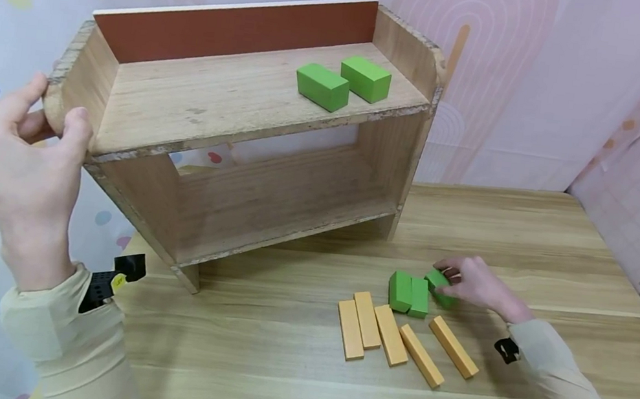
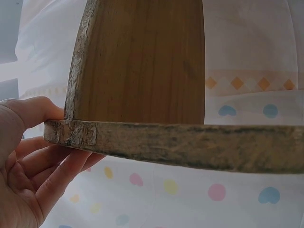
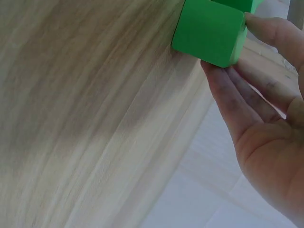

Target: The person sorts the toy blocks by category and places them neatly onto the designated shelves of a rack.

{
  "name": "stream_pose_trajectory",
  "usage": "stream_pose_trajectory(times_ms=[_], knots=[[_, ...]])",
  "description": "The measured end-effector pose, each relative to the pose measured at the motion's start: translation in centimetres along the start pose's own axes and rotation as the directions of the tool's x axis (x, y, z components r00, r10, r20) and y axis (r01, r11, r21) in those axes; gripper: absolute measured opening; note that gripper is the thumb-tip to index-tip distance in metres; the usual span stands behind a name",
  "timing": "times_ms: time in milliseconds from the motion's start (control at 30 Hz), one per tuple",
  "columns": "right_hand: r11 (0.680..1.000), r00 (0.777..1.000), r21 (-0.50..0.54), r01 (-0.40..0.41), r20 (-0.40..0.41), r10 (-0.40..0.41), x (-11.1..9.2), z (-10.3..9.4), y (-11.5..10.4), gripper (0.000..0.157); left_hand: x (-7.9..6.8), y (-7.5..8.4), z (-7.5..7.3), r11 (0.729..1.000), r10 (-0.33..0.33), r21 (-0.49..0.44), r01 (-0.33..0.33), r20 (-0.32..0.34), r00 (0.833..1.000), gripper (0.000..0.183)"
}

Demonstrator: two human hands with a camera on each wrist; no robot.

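My left hand (image 1: 37, 163) grips the upper left side panel of a small wooden shelf (image 1: 200, 109). In the left wrist view the thumb lies on one face of the panel (image 2: 199, 147) and the fingers on the other. On the table, my right hand (image 1: 477, 284) pinches a green block (image 3: 209, 33) between thumb and fingers. Two more green blocks (image 1: 408, 294) stand side by side just left of it. Up on the shelf's top board sit another two, a green block (image 1: 322, 87) and its neighbour (image 1: 366, 79).
Several orange wooden planks (image 1: 390, 335) lie in a row on the wood-grain table (image 1: 255, 375), in front of the green blocks. The shelf has a lower board (image 1: 279, 202) and a reddish-brown back strip (image 1: 238, 31). A patterned cloth (image 1: 502, 82) hangs behind.
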State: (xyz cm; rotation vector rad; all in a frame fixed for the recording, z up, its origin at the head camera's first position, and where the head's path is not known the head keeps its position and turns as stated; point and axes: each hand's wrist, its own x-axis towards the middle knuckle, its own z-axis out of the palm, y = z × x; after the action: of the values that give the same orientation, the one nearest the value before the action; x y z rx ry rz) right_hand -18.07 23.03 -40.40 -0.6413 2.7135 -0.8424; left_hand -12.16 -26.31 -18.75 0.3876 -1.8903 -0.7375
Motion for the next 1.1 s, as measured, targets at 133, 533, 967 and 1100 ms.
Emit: stream_pose_trajectory(times_ms=[133,533,967,1100], knots=[[0.999,0.998,0.011,0.053,0.030,-0.053,-0.2,-0.2,0.2,0.051,0.0,0.0,0.0,1.000,-0.004,-0.001,0.004,-0.003,1.000,0.038],[0.989,0.991,-0.054,0.134,-0.021,-0.136,-0.2,-0.6,1.9,0.047,-0.2,0.0,-0.1,1.000,0.001,0.002,-0.001,-0.002,1.000,0.038],[0.988,0.982,-0.042,0.148,-0.109,-0.152,-0.3,-0.6,2.8,0.040,0.0,0.1,-0.2,1.000,0.004,-0.017,-0.004,0.014,1.000,0.037],[0.983,0.967,-0.050,0.175,-0.182,-0.181,-0.2,-0.6,2.8,0.040,0.0,0.1,-0.2,1.000,0.010,-0.016,-0.010,0.021,1.000,0.037]])
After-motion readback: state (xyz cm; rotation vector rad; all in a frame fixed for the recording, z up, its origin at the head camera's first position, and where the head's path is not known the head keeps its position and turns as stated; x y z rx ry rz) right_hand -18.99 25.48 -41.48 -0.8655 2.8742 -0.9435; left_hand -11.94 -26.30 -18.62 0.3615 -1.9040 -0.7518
